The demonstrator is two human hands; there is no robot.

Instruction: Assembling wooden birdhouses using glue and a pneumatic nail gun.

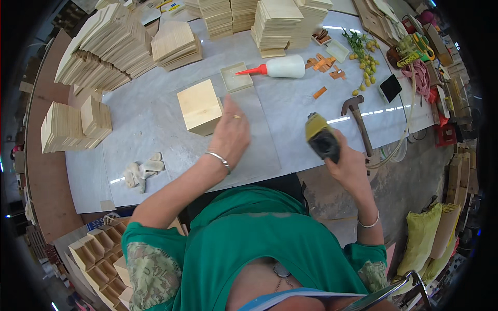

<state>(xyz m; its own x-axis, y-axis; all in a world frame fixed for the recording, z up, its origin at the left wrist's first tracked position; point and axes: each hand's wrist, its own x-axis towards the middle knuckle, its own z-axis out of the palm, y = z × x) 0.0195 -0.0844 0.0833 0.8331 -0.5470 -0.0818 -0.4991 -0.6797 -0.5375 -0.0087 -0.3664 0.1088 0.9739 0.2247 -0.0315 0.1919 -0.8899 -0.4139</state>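
While your right hand (348, 163) is closed around a yellow and black power tool (322, 137), holding it up in front of you with its yellow end pointing away, your left hand (231, 132) is at the right side of a pale wooden box (201, 106), fingers stretched forward; you cannot tell from this view whether they press on the wood or only lie alongside it. The box sits on the grey-white table (187, 160), a little left of the middle, with a flat face upward. Just beyond your left fingertips is a shallow tray (227, 83), and the red nozzle of a white squeeze bottle (286, 67) reaches over it, the bottle lying on its side. To the right of the power tool, a hammer (361, 122) lies with its head away from you, and past it is a small device with a dark screen (390, 88). Farther off on the right you have a bunch of small yellow-green fruit (367, 67) and some orange-brown strips (324, 63). Crumpled whitish cloth (145, 171) lies near your left forearm. Stacks of thin wooden boards (111, 44) line the far and left sides of the table, and open wooden boxes (96, 254) stand below at your left.
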